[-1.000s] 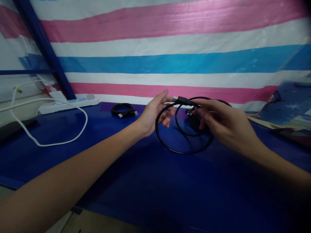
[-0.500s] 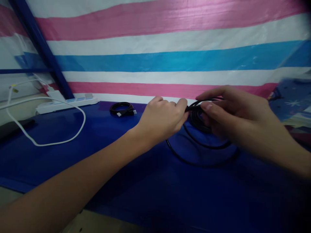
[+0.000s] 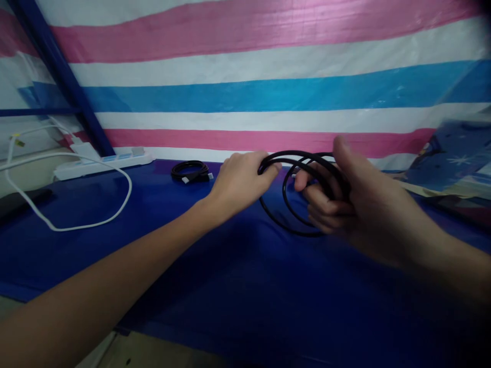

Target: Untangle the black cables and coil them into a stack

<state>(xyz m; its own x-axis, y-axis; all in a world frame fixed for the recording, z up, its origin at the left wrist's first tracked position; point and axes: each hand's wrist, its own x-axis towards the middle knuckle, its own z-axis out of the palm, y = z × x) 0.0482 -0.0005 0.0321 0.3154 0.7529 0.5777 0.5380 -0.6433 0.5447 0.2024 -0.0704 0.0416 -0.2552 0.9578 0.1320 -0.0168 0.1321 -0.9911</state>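
Loops of a black cable (image 3: pixel 293 154) stretch between my two hands, above the blue tabletop (image 3: pixel 245 286). The left side of the loops is gripped by my left hand (image 3: pixel 243 179), its thumb pressed against the strands. Around the right side of the bundle curl the fingers of my right hand (image 3: pixel 345 199), with the thumb raised. Lower loops of the same cable hang below and between the hands. To the left of my left hand, a second black cable (image 3: pixel 191 167) lies coiled on the table, its two silvery plug ends facing the front.
At the back left lies a white power strip (image 3: pixel 103 166) with a plugged-in charger (image 3: pixel 85 150). A white cord (image 3: pixel 128 197) loops over the table from there. A dark flat object (image 3: pixel 23 204) sits at the left edge. Blue printed packaging (image 3: pixel 456 158) stands at right.
My right hand has gone from pinching the cable near its end to wrapping around the loops. The cable is now gathered into a raised bundle, and my left hand has shifted slightly left.
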